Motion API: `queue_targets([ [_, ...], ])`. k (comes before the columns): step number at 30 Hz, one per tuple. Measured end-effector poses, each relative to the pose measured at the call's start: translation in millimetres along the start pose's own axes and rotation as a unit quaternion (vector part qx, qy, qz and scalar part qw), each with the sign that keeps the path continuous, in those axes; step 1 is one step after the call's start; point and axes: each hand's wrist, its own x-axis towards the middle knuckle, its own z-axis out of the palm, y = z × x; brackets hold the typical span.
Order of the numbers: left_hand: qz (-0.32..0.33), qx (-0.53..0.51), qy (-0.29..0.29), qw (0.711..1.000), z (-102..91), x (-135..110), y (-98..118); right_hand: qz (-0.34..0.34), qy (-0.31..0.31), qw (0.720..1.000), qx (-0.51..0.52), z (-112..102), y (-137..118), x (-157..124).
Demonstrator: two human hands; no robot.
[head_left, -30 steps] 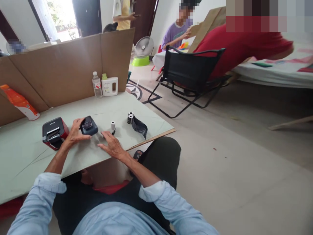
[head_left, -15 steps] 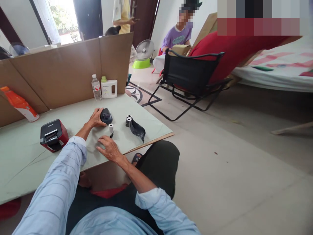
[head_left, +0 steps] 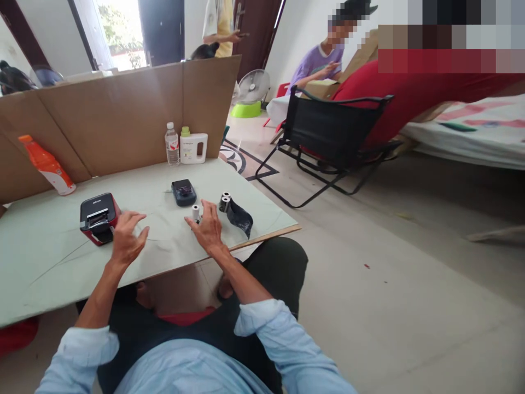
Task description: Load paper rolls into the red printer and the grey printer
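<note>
My left hand (head_left: 128, 236) is open above the table, its fingers spread beside the red and black receipt printer (head_left: 97, 218). Whether it touches the printer's side I cannot tell. My right hand (head_left: 208, 227) has its fingers apart around a small white paper roll (head_left: 196, 210), partly hidden behind it; no grip on the roll shows. Farther back lies a small dark portable printer (head_left: 184, 192), with neither hand on it. Just right of my right hand stand two paper rolls (head_left: 224, 202) next to a curled black strip (head_left: 241, 218).
A cardboard screen (head_left: 131, 115) lines the table's back. Before it stand a water bottle (head_left: 172, 145), a white jug (head_left: 193, 148) and a leaning orange bottle (head_left: 48, 165). A black folding chair (head_left: 338, 128) holds a person in red; another person in purple (head_left: 314, 63) sits beyond.
My left hand has let go of the dark portable printer and drawn back left toward the receipt printer. My right hand has moved right, nearer the white roll. The view has shifted slightly.
</note>
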Motion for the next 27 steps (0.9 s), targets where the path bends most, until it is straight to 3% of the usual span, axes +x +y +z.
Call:
queue_targets([
  [5,-0.067,0.098,0.141,0.983,-76.9,-34,-27,0.025,-0.083,0.996,-0.025,9,30,15],
  [10,-0.204,0.077,0.144,0.965,-109.1,-64,-75,0.038,-0.049,0.997,-0.053,8,43,12],
  [13,-0.315,-0.015,0.112,0.942,-109.5,-76,-104,0.028,-0.030,0.996,-0.074,4,42,8],
  [15,-0.369,-0.093,0.080,0.921,-105.0,-80,-121,-0.017,0.004,0.996,-0.085,0,33,5],
  [17,-0.397,-0.159,0.045,0.903,-98.0,-83,-132,-0.073,0.033,0.993,-0.082,1,18,4],
  [19,-0.409,-0.202,0.017,0.890,-89.2,-82,-137,-0.119,0.020,0.991,-0.051,9,-4,3],
  [22,-0.404,-0.233,0.003,0.885,-74.6,-78,-139,-0.156,-0.091,0.983,0.038,44,-41,2],
  [27,-0.332,-0.253,-0.006,0.909,-55.9,-71,-133,-0.094,-0.328,0.929,0.141,120,-100,-1],
])
